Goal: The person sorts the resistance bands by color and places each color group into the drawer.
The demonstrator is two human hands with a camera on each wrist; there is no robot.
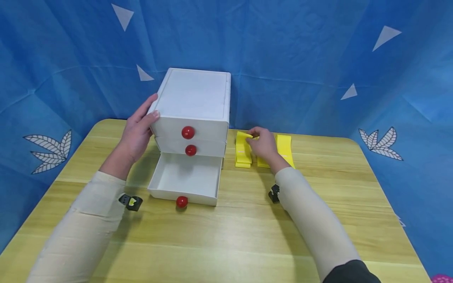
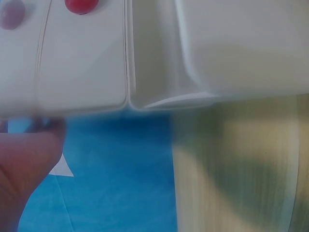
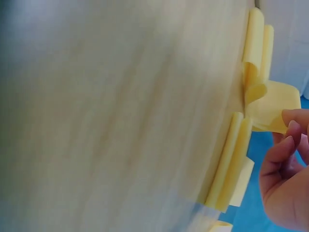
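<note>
A white three-drawer cabinet (image 1: pixel 192 94) with red round knobs stands at the back left of the table. Its bottom drawer (image 1: pixel 187 177) is pulled out and nothing lies in it; the upper two are closed. My left hand (image 1: pixel 136 131) rests on the cabinet's left side, thumb near the top front corner and fingers extended along the edge. To the cabinet's right lies a folded yellow strip (image 1: pixel 243 151), flat and soft-looking. My right hand (image 1: pixel 263 145) pinches its raised end (image 3: pixel 273 106) between thumb and fingers. More folded yellow strips (image 1: pixel 284 147) lie partly behind that hand.
The wooden table (image 1: pixel 226 243) has rounded back corners and meets a blue curtain (image 1: pixel 293 59) with white triangles and leaf prints. The open drawer juts toward the front, between the two forearms. Small dark wrist cameras (image 1: pixel 132 202) hang beneath the sleeves.
</note>
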